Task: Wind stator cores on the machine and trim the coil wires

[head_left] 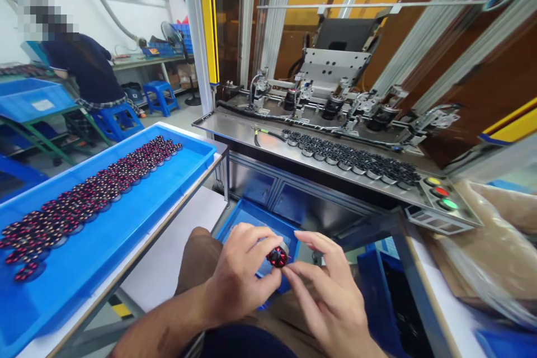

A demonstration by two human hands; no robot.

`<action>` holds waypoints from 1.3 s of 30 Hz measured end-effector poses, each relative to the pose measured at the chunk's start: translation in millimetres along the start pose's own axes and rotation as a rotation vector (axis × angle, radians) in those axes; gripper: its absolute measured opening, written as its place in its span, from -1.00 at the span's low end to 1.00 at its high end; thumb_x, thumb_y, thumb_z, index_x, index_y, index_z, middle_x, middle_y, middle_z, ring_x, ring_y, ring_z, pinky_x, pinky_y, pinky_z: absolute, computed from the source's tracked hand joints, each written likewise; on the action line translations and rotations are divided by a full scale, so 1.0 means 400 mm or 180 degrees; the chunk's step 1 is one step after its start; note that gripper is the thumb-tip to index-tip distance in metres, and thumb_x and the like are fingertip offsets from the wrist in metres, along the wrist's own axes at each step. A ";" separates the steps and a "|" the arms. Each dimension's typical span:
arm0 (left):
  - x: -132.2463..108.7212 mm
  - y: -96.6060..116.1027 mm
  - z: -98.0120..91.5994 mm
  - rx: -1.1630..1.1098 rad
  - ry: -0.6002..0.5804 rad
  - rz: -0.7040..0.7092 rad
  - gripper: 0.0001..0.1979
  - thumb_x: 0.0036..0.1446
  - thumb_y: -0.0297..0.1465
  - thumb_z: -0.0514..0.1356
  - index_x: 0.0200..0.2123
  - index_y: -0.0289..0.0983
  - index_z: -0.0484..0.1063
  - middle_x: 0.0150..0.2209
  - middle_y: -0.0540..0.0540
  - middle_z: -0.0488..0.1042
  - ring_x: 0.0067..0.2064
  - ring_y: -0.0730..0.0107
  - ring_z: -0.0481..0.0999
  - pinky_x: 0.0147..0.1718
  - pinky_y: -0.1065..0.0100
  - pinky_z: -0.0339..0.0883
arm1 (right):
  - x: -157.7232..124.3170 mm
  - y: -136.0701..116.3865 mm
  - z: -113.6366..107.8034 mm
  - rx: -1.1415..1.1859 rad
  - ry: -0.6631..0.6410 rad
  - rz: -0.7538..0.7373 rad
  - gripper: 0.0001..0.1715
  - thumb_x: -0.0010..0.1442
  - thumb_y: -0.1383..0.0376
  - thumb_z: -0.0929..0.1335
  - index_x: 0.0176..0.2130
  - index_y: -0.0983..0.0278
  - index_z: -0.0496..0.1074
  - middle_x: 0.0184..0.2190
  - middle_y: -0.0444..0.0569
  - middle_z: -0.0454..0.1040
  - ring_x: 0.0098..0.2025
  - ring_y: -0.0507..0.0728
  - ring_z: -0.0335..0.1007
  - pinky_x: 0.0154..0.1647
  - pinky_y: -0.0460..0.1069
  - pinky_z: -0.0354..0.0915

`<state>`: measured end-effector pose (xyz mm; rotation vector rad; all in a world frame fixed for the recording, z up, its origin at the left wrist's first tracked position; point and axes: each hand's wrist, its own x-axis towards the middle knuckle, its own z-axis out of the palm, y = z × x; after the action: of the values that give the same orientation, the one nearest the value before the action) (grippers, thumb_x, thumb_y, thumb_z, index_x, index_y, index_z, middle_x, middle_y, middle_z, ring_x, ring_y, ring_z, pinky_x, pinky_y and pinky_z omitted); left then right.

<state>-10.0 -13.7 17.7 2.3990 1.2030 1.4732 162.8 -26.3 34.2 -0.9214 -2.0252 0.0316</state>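
Above my lap, my left hand grips a small round motor stator between thumb and fingers. Its face carries dark and red windings, and its rim is metallic. My right hand is at the stator's lower right edge, thumb and index fingertip pinched together and the other fingers spread. Whatever lies in that pinch is too small to make out. Many similar red-and-black stators stand in rows in the blue tray on my left.
Ahead, a machine's metal ledge bears rows of black parts and cutting pliers. Push buttons sit at its right end. Below is a blue bin. A plastic-lined carton stands right. A person sits back left.
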 end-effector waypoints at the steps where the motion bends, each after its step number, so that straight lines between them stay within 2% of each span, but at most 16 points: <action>1: -0.002 -0.001 0.000 0.0000 -0.0031 -0.0005 -0.65 0.01 -0.56 0.24 -0.09 -0.25 0.40 -0.19 -0.17 0.57 -0.20 0.21 0.53 -0.20 0.20 0.47 | 0.001 -0.002 0.000 0.0062 -0.0041 0.0036 -0.85 0.21 0.46 0.33 -0.25 0.23 0.42 -0.01 0.16 0.36 0.00 0.27 0.36 -0.06 0.24 0.40; 7: -0.014 -0.006 -0.002 -0.0263 -0.0207 0.0045 -0.60 0.05 -0.61 0.19 -0.02 -0.25 0.39 -0.13 -0.17 0.58 -0.14 0.22 0.59 -0.13 0.24 0.50 | 0.035 -0.007 -0.029 0.0372 -0.0175 0.0136 -0.85 0.22 0.47 0.32 -0.27 0.23 0.42 -0.08 0.13 0.41 -0.04 0.21 0.42 -0.09 0.11 0.44; 11: -0.015 -0.005 -0.010 -0.0684 -0.0204 0.0052 -0.61 0.07 -0.62 0.18 -0.02 -0.26 0.39 -0.12 -0.19 0.59 -0.09 0.25 0.61 -0.07 0.28 0.51 | 0.064 0.020 -0.048 0.0647 -0.0370 0.0339 -0.88 0.25 0.42 0.32 -0.30 0.22 0.42 -0.15 0.06 0.44 -0.14 0.14 0.44 -0.16 0.02 0.42; 15: -0.011 -0.005 -0.023 -0.1178 -0.0251 -0.0019 -0.59 0.04 -0.62 0.23 -0.02 -0.26 0.39 -0.13 -0.20 0.60 -0.07 0.26 0.61 -0.05 0.32 0.50 | 0.067 0.054 -0.054 0.0952 -0.0708 0.0623 -0.83 0.29 0.35 0.30 -0.36 0.22 0.43 -0.18 0.03 0.45 -0.21 0.11 0.46 -0.17 0.00 0.41; 17: -0.009 -0.006 -0.027 -0.1321 -0.0291 -0.0034 -0.60 0.03 -0.60 0.25 -0.03 -0.26 0.40 -0.12 -0.21 0.60 -0.08 0.26 0.61 -0.06 0.32 0.50 | 0.059 0.060 -0.056 0.1026 -0.0802 0.0760 -0.80 0.30 0.31 0.30 -0.38 0.22 0.44 -0.19 0.03 0.47 -0.20 0.12 0.47 -0.16 0.00 0.42; 19: -0.009 -0.006 -0.027 -0.1332 -0.0292 -0.0032 -0.62 0.04 -0.60 0.25 -0.05 -0.25 0.41 -0.12 -0.22 0.59 -0.10 0.26 0.61 -0.08 0.32 0.51 | 0.050 0.052 -0.059 0.0991 -0.0694 0.0850 -0.83 0.28 0.25 0.33 -0.35 0.21 0.45 -0.14 0.06 0.47 -0.16 0.16 0.47 -0.16 0.02 0.42; 22: -0.010 -0.003 -0.021 -0.1157 -0.0200 -0.0010 -0.64 0.05 -0.60 0.23 -0.05 -0.24 0.42 -0.14 -0.22 0.58 -0.10 0.24 0.61 -0.11 0.31 0.53 | 0.042 0.022 -0.061 0.0783 -0.0545 0.0730 -0.84 0.18 0.16 0.42 -0.31 0.20 0.46 0.00 0.13 0.44 -0.04 0.24 0.44 -0.09 0.09 0.42; 25: -0.010 0.001 -0.017 -0.1070 -0.0120 0.0015 -0.61 0.05 -0.63 0.21 -0.04 -0.24 0.42 -0.14 -0.22 0.58 -0.08 0.24 0.61 -0.09 0.31 0.52 | 0.045 -0.001 -0.059 0.0770 -0.0753 0.0643 -0.87 0.21 0.23 0.39 -0.38 0.20 0.46 0.00 0.10 0.45 -0.01 0.23 0.44 -0.02 0.09 0.40; 28: -0.009 -0.001 -0.018 -0.1370 -0.0179 -0.0251 -0.62 0.01 -0.61 0.26 -0.08 -0.22 0.45 -0.15 -0.19 0.59 -0.10 0.24 0.61 -0.10 0.30 0.51 | 0.044 0.016 -0.064 0.1027 -0.0889 0.0951 -0.76 0.29 0.27 0.31 -0.42 0.21 0.45 -0.03 0.08 0.47 -0.10 0.17 0.47 -0.07 0.05 0.42; 32: -0.015 -0.012 -0.018 -0.2092 -0.0204 -0.1081 -0.67 -0.05 -0.55 0.34 -0.15 -0.28 0.50 -0.16 -0.22 0.59 -0.12 0.19 0.60 -0.18 0.31 0.53 | 0.020 0.066 -0.071 0.1163 -0.0558 0.1233 -0.82 0.27 0.24 0.34 -0.38 0.21 0.45 -0.01 0.10 0.47 -0.16 0.17 0.48 -0.13 0.05 0.43; 34: -0.017 -0.014 -0.014 -0.2327 -0.0163 -0.1393 -0.67 -0.06 -0.54 0.35 -0.15 -0.30 0.51 -0.14 -0.24 0.57 -0.11 0.19 0.59 -0.22 0.35 0.53 | 0.003 0.071 -0.063 0.1240 -0.0444 0.1095 -0.92 0.22 0.23 0.40 -0.30 0.19 0.46 0.05 0.12 0.43 -0.12 0.18 0.47 -0.12 0.06 0.43; 37: -0.016 -0.008 -0.006 -0.2403 -0.0079 -0.1568 -0.65 -0.07 -0.56 0.36 -0.15 -0.28 0.52 -0.12 -0.21 0.56 -0.09 0.22 0.58 -0.20 0.38 0.51 | -0.012 0.046 -0.037 0.1236 -0.0357 0.0754 -0.78 0.13 0.21 0.47 -0.20 0.19 0.47 0.13 0.16 0.37 0.01 0.25 0.42 -0.04 0.12 0.42; 39: -0.014 0.000 -0.001 -0.2482 -0.0057 -0.1621 -0.65 -0.07 -0.57 0.36 -0.15 -0.26 0.53 -0.11 -0.19 0.56 -0.10 0.26 0.58 -0.20 0.40 0.50 | -0.011 0.022 -0.017 0.1179 -0.0219 0.0683 -0.88 0.17 0.26 0.44 -0.22 0.20 0.50 0.12 0.16 0.37 0.07 0.28 0.39 -0.02 0.15 0.40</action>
<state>-11.5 -17.4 13.8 1.4634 0.8945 1.3852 174.7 -24.9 32.1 -0.9009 -1.8870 0.5443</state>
